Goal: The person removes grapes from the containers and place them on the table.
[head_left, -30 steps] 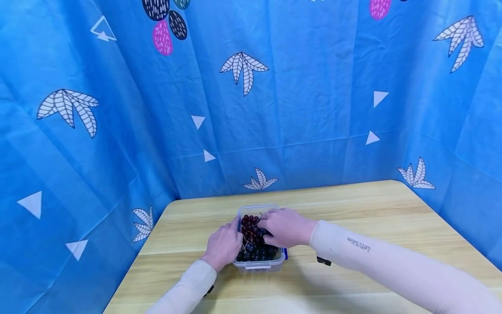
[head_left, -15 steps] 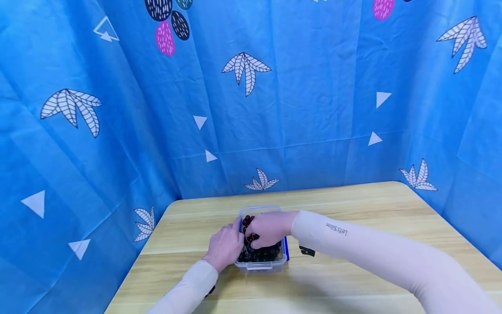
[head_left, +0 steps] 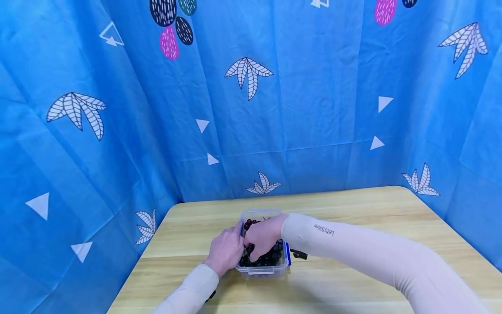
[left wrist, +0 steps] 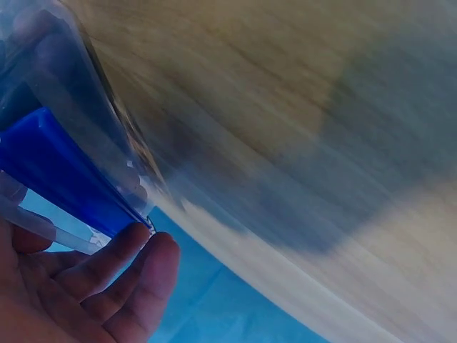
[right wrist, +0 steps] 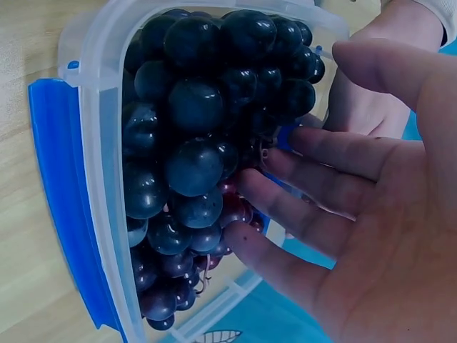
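A clear plastic food container filled with grapes stands on the table. Dark blue-black grapes fill most of what shows in the right wrist view, with smaller reddish grapes beside the fingertips. My left hand grips the container's left side, its fingertips at the blue latch. Reaching in from the right, my right hand lies over the grapes and hides part of them. Its fingers are extended and spread, their tips among the grapes near a stem.
Another blue latch hangs outward on the container's right side. The light wooden table extends around the container, with a blue patterned curtain behind and at both sides.
My right hand has moved left and slightly nearer across the container, covering the middle of the grapes. My left hand stays at the container's left side.
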`<action>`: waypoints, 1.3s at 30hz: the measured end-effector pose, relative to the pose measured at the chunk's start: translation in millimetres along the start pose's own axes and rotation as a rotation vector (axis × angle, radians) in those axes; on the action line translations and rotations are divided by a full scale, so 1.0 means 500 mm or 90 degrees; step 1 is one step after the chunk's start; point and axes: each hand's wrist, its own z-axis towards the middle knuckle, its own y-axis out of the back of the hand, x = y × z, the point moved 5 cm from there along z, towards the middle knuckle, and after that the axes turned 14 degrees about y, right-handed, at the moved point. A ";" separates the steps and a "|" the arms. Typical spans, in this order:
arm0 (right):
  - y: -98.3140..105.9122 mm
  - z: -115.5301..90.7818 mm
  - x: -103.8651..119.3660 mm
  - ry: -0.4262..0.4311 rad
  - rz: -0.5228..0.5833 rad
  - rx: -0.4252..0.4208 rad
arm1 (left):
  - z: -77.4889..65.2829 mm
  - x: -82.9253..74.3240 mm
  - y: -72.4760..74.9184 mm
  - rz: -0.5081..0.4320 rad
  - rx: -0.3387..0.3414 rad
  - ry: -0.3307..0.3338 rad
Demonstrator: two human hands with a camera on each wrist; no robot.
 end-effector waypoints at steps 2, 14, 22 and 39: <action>0.000 0.002 0.001 -0.006 0.001 0.001 | -0.002 0.001 0.002 0.000 -0.006 -0.004; -0.018 0.009 0.007 0.017 -0.025 0.000 | -0.009 0.005 -0.001 -0.015 0.009 0.003; -0.023 0.006 0.000 0.052 -0.004 -0.044 | -0.006 0.003 -0.001 -0.001 0.002 0.007; -0.025 -0.013 -0.006 0.074 0.060 -0.102 | -0.004 -0.005 0.004 0.026 -0.017 -0.023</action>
